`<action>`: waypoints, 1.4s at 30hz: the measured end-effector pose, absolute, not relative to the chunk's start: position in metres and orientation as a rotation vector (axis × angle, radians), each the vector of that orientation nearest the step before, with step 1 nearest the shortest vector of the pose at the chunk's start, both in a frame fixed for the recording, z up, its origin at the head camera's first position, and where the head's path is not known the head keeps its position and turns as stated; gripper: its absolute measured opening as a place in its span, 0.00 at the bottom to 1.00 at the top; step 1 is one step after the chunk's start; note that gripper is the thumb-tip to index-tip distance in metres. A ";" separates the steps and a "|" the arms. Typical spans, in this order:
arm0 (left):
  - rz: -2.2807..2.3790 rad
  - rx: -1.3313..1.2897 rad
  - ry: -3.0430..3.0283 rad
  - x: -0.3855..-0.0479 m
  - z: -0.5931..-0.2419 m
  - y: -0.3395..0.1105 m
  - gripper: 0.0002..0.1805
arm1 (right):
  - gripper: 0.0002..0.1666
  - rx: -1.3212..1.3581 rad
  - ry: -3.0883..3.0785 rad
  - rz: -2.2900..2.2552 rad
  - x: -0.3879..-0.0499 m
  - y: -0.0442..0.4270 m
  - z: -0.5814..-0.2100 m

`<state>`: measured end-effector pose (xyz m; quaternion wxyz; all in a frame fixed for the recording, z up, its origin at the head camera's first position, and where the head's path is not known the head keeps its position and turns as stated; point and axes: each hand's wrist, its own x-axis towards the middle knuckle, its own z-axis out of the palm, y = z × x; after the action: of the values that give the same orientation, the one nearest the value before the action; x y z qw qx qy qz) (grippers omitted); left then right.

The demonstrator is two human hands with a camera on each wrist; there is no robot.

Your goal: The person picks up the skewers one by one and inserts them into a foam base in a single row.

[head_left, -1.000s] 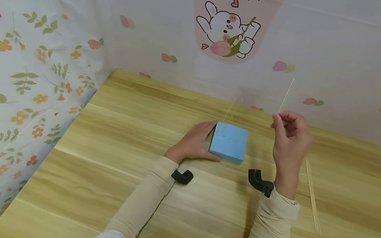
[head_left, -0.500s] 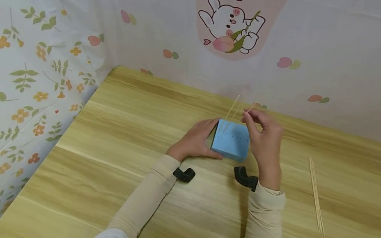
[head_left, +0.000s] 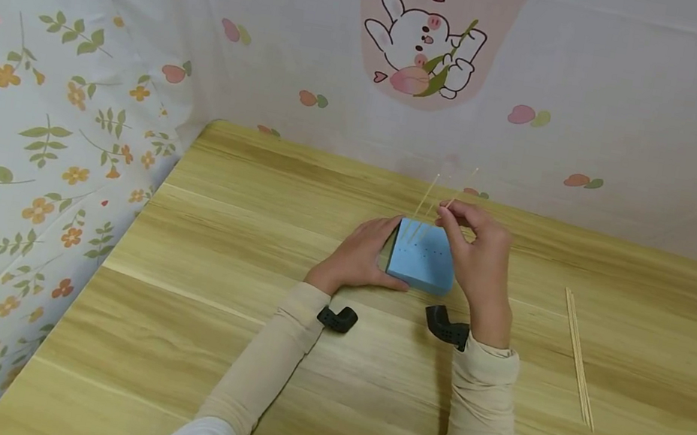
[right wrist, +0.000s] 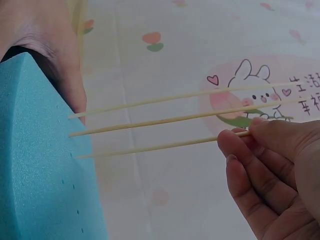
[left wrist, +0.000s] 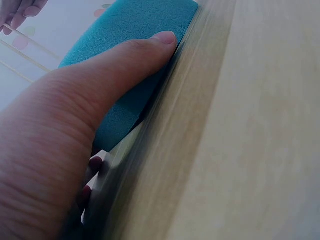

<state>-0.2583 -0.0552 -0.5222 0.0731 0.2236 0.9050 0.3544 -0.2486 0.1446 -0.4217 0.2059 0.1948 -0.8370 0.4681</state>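
A blue foam block (head_left: 421, 265) with small holes dotted across its top sits on the wooden table. My left hand (head_left: 356, 253) grips it from the left, thumb along the near side and fingers round the far side. Two thin bamboo skewers (right wrist: 160, 121) stand in the block near its far left corner. Between thumb and fingertips, my right hand (head_left: 477, 261) pinches a third skewer (right wrist: 165, 146). In the right wrist view its lower end meets the block's top beside the other two; whether it has entered a hole I cannot tell.
Several loose skewers (head_left: 579, 360) lie together on the wooden table (head_left: 234, 245), right of my right arm. A printed cloth (head_left: 270, 22) hangs behind the table and along its left side. A black wrist mount (head_left: 446, 328) sticks out from my right sleeve.
My right hand has brought its skewer leftward and down from above the table's right side to the block. My left hand keeps its grip on the block. The view has shifted slightly.
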 end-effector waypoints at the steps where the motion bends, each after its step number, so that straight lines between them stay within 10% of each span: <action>1: 1.064 0.673 2.718 -0.258 -0.522 -0.055 0.71 | 0.09 0.544 -2.333 1.303 -0.249 0.145 -0.421; 42: 1.061 0.661 2.699 -0.256 -0.518 -0.055 0.70 | 0.09 0.625 -2.407 1.176 -0.249 0.148 -0.432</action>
<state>-0.2561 -0.0554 -0.5179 0.0835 0.2215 0.9043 0.3553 -0.2488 0.1479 -0.4316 0.1941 0.2228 -0.8585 0.4192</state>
